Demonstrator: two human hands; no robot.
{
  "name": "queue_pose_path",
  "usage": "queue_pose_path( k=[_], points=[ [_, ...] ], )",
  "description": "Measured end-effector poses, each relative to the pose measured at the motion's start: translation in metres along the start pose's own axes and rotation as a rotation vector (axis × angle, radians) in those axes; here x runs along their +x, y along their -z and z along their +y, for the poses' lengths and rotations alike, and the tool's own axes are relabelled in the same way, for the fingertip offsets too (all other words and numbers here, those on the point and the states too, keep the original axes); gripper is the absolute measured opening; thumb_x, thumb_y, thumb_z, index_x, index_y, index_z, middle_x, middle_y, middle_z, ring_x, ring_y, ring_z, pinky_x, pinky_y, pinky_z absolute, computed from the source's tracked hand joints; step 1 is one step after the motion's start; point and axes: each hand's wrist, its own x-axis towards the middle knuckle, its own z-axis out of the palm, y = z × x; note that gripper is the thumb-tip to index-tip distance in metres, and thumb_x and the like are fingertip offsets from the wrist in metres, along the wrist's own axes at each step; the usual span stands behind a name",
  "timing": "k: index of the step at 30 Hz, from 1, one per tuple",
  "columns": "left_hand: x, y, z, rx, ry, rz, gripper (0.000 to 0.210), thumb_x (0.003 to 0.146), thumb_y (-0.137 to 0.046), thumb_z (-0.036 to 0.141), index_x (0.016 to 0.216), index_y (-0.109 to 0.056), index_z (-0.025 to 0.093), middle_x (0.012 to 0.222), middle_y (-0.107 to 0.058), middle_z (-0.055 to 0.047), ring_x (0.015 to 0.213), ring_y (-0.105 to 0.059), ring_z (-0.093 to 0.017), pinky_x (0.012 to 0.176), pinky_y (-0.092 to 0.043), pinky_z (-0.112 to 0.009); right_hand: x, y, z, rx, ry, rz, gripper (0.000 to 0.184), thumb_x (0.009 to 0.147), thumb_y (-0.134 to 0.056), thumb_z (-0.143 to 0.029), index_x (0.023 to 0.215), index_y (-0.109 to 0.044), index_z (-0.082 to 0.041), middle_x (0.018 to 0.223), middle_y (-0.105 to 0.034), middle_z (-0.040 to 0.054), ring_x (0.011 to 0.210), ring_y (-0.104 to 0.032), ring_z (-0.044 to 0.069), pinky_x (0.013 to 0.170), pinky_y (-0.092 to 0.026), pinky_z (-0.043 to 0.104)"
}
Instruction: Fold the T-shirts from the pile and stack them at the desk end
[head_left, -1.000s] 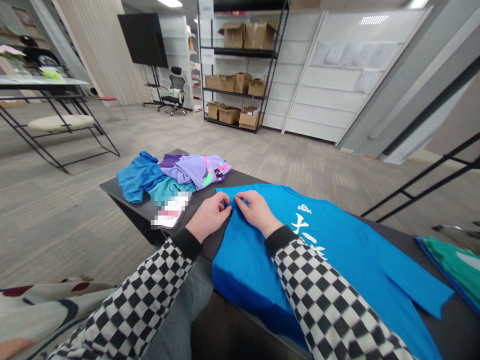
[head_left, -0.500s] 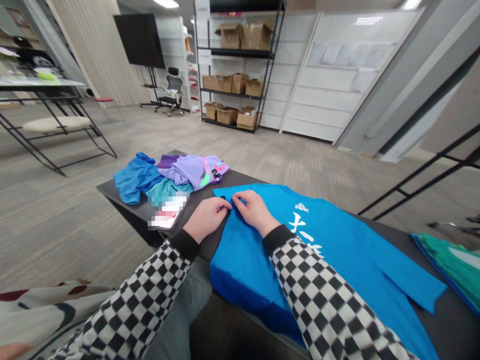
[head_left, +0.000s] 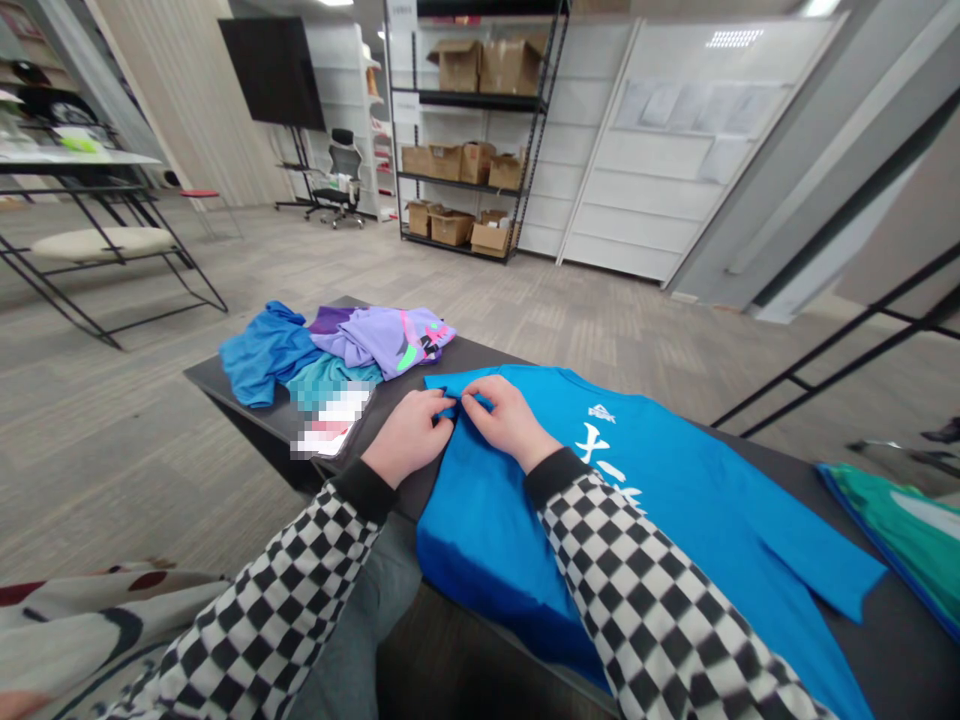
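A blue T-shirt (head_left: 675,480) with white lettering lies spread over a dark bench (head_left: 390,400), its lower part hanging over the near edge. My left hand (head_left: 411,432) is closed at the shirt's left sleeve, fingers pinching the cloth near its edge. Beside it, almost touching, my right hand (head_left: 504,418) pinches the same sleeve between thumb and fingertips. The cloth right between the two hands is partly hidden by the fingers.
At the bench's left end lie a crumpled blue garment (head_left: 266,355), a purple printed shirt (head_left: 390,340) and a teal cloth (head_left: 330,378), with a blurred-out flat item in front. A green folded garment (head_left: 900,530) rests at the right end. Shelves with cardboard boxes (head_left: 450,165) stand behind.
My left fingers have shifted slightly and a bit of the sleeve cloth is lifted at them. The right hand stays nearly in place. The view has moved slightly.
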Motion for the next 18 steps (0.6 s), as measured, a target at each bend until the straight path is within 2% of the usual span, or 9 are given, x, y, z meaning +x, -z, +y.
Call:
queue_pose_path(
  k=[4,9,14,18],
  points=[
    [0.0,0.001,-0.001,0.009,-0.031,-0.042,0.034,0.091,-0.06,0.01,0.11,-0.084,0.024,0.11,-0.077,-0.009,0.109,-0.072,-0.03,0.103,-0.056,-0.045,0.0,0.0,-0.001,0.029,0.078,-0.008,0.022,0.101,-0.067,-0.022,0.118,-0.081,-0.026,0.122,-0.083,0.0088,0.118,-0.074,0.028,0.112,-0.056,0.048],
    [-0.002,0.002,-0.004,0.028,-0.048,-0.01,0.035,0.088,-0.059,0.008,0.107,-0.083,0.022,0.116,-0.075,-0.01,0.112,-0.072,-0.03,0.106,-0.058,-0.048,0.001,-0.002,0.002,0.032,0.188,-0.007,0.024,0.098,-0.067,-0.016,0.114,-0.081,-0.026,0.121,-0.083,0.0086,0.118,-0.075,0.029,0.111,-0.057,0.051],
    [-0.002,0.002,-0.008,-0.017,-0.03,0.018,0.036,0.087,-0.059,0.009,0.106,-0.086,0.023,0.129,-0.078,-0.009,0.124,-0.073,-0.03,0.116,-0.059,-0.046,0.001,-0.002,0.001,0.054,0.151,0.001,0.017,0.098,-0.065,-0.015,0.102,-0.078,-0.025,0.112,-0.083,0.008,0.109,-0.076,0.028,0.106,-0.058,0.048],
    [-0.006,0.004,-0.012,-0.004,-0.02,0.0,0.041,0.09,-0.059,0.013,0.118,-0.087,0.023,0.145,-0.077,-0.008,0.138,-0.07,-0.03,0.124,-0.055,-0.044,-0.001,0.0,-0.003,0.073,0.07,-0.016,0.015,0.1,-0.064,-0.018,0.103,-0.078,-0.024,0.11,-0.083,0.0078,0.105,-0.076,0.027,0.103,-0.059,0.046]
  ],
)
